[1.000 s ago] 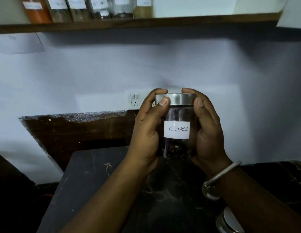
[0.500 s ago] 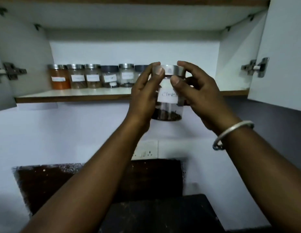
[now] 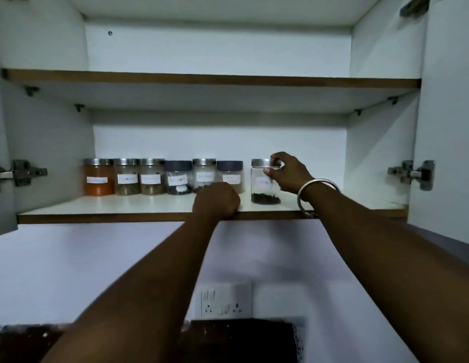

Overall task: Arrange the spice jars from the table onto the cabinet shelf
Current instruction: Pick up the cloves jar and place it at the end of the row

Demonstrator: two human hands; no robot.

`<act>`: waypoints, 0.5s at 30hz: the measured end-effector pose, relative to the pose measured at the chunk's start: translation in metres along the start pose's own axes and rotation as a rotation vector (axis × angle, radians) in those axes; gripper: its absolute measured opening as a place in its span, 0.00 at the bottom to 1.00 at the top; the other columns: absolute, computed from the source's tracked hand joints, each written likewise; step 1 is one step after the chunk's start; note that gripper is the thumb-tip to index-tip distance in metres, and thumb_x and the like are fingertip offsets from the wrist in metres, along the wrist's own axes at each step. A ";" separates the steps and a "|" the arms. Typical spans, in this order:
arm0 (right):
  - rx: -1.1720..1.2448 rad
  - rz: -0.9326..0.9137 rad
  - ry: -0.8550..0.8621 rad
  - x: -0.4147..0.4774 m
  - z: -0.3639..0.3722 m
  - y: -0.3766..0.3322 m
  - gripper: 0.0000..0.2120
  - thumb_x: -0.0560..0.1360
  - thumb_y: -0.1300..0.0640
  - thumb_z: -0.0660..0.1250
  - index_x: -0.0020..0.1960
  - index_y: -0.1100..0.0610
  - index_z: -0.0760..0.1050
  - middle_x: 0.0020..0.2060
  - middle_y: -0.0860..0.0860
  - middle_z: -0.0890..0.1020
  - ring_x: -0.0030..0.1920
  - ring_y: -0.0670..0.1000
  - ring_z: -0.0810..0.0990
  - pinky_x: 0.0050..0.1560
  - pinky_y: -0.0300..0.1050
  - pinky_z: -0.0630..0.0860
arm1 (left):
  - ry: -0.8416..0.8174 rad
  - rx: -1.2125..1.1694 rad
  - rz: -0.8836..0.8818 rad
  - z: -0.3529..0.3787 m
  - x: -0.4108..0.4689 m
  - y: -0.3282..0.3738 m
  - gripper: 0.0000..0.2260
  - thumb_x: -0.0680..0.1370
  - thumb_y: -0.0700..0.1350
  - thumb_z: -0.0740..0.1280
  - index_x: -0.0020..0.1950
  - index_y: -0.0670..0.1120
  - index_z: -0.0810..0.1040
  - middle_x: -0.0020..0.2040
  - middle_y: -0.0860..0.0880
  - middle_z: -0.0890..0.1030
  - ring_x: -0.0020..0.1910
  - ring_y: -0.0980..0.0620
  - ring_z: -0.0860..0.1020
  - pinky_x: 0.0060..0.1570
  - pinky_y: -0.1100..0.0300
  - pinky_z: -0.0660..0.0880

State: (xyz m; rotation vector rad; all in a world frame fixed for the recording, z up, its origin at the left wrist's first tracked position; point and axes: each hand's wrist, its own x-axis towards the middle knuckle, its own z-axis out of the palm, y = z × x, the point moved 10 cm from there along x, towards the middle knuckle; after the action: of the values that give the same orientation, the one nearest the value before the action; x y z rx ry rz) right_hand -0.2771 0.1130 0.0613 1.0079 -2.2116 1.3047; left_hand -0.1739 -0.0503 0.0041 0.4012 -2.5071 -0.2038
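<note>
Right hand (image 3: 285,174) gripping steel-lidded clear glass cloves jar (image 3: 264,186); left hand (image 3: 216,200) curled, empty, resting on white shelf (image 3: 123,205).
Jar now sitting right of centre, no longer airborne.

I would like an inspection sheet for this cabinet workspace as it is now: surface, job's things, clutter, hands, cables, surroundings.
Surface: lower shelf, white top, brown front edge.
Job's things: six jars in a row at left; cloves jar upright, apart to their right.
Clutter: nothing seen.
Hands: right hand grips the cloves jar at its lid; left hand rests on the shelf front, fingers hidden.
Cables: nothing seen.
Surroundings: upper shelf above; door hinges at both sides; wall socket below.
</note>
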 end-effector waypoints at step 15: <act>-0.192 0.034 -0.101 0.095 0.061 0.031 0.17 0.80 0.59 0.67 0.67 0.63 0.74 0.63 0.61 0.79 0.61 0.63 0.79 0.62 0.60 0.77 | 0.096 -0.030 0.030 0.007 0.017 -0.006 0.10 0.77 0.48 0.61 0.48 0.49 0.81 0.52 0.48 0.83 0.53 0.45 0.79 0.47 0.54 0.75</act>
State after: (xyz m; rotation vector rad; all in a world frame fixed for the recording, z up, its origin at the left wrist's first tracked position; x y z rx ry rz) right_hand -0.3620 0.0330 0.0729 0.9863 -2.3855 1.0516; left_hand -0.1897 -0.0613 0.0064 0.3523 -2.4117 -0.2046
